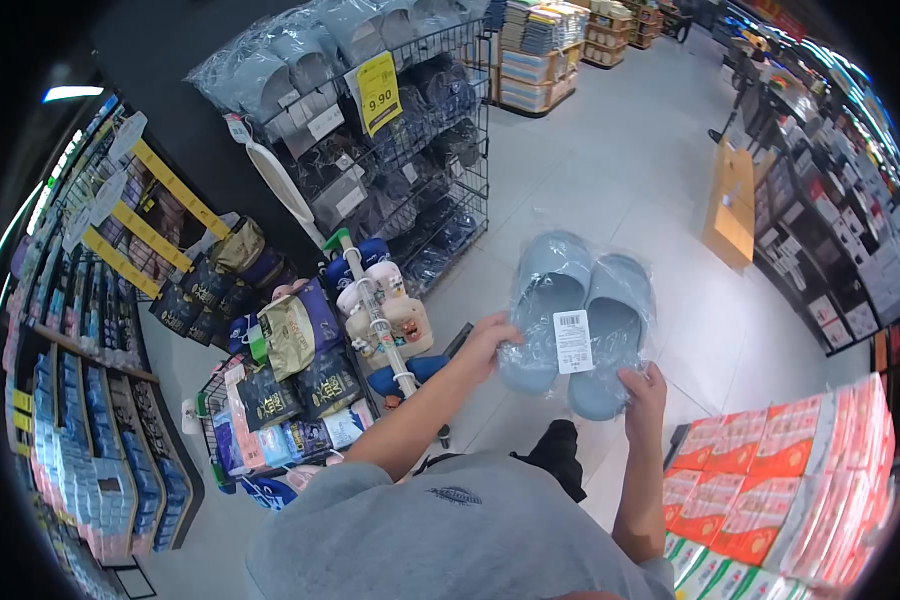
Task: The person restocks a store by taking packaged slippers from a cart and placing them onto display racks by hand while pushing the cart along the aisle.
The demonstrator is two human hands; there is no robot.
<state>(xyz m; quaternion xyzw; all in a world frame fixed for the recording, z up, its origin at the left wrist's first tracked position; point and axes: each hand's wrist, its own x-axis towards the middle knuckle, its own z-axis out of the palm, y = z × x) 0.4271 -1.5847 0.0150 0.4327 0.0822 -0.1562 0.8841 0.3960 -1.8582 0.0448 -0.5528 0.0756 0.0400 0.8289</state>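
A pair of grey-blue slippers [607, 300] in clear plastic wrap is held up in front of me. A white label [572, 342] with a barcode sits between the two slippers. My left hand [489, 343] grips the wrapped pair at its left edge, fingers closed on it. Lower right, my right hand [644, 398] pinches the heel end of the right slipper. To the left stands a shopping cart [215, 425] loaded with dark and gold bags [288, 335], several small packs and pairs of slippers hung near its handle [378, 318].
A wire rack [485, 130] of bagged slippers with a yellow price tag [378, 92] stands ahead left. Shelves of packaged goods [80, 450] line the left. Red-and-white tissue packs [760, 460] are stacked at lower right. A wooden panel [732, 205] stands by the right-hand shelves.
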